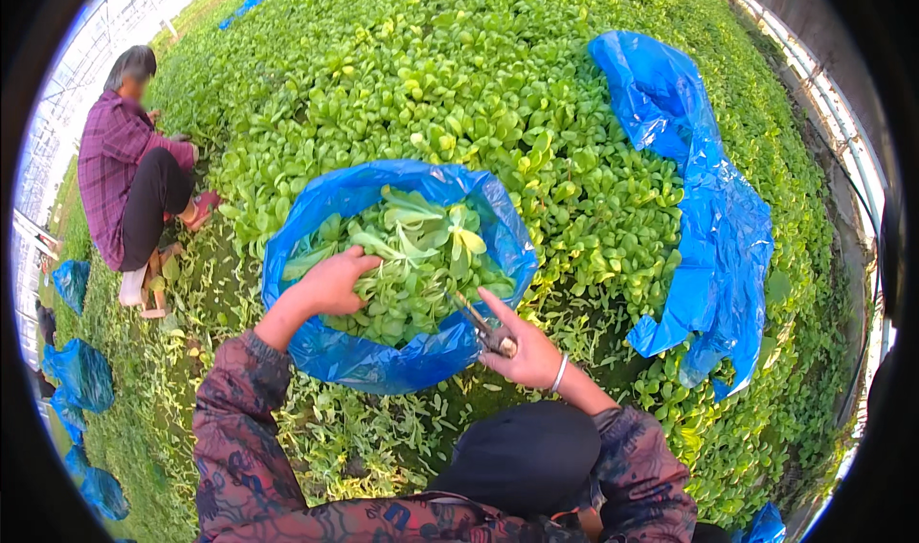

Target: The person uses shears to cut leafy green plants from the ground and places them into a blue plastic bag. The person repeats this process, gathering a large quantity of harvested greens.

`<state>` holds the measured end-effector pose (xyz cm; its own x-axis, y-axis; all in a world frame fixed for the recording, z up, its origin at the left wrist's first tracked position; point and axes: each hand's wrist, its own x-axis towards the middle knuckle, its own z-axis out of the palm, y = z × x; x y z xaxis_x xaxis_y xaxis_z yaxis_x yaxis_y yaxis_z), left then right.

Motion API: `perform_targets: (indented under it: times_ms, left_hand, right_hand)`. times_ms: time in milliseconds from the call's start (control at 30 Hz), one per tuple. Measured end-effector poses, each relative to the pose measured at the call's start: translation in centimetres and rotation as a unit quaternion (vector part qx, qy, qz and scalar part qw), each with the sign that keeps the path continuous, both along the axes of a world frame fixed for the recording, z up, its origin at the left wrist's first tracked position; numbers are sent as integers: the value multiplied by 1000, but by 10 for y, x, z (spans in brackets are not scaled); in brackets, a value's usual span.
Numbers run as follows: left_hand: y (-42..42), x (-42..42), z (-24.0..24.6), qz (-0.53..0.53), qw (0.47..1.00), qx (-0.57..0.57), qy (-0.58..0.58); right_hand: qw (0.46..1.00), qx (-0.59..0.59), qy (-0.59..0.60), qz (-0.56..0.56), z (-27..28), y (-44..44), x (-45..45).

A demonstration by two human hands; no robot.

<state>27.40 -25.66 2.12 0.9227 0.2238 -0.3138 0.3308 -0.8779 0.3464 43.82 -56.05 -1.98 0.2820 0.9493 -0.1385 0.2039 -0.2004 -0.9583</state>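
Note:
A blue plastic bag [391, 376] stands wide-mouthed before me, filled with cut leafy greens [423, 256]. My left hand [334, 281] reaches over its left rim and touches the leaves. Its fingertips are partly among them, so whether it grips any is hidden. At the bag's right rim, my right hand [528, 349] holds a small bladed hand tool [495, 336], which looks like scissors. The blades point up and left over the greens. A metal bangle [560, 373] circles my right wrist.
Dense leafy plants [445, 105] grow ahead. A loose blue plastic sheet or bag [718, 241] lies over plants at right. Another person [136, 162] sits low at left on a small stool [133, 286]. Several filled blue bags [82, 374] stand along the left edge. My knee [524, 446] is below the bag.

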Motion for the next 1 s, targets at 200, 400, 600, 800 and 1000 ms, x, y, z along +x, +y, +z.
perform_targets:
  times_ms: [200,400,600,800,1000]
  left_hand:
    - [-16,-14,14,-29,996,-13,-89]
    - [-29,-6,1,-137,949,-261,110]
    - [-9,9,-69,-171,903,-73,387]
    - [-28,-55,-103,56,940,-202,270]
    - [-38,-63,66,132,934,-288,165]
  right_hand:
    - [995,-28,14,92,-13,34,-44]
    - [948,94,303,3,32,46,-77]
    - [918,196,346,16,62,38,-89]
    - [915,150,364,88,48,27,-81]
    - [917,214,337,-5,40,8,-16]
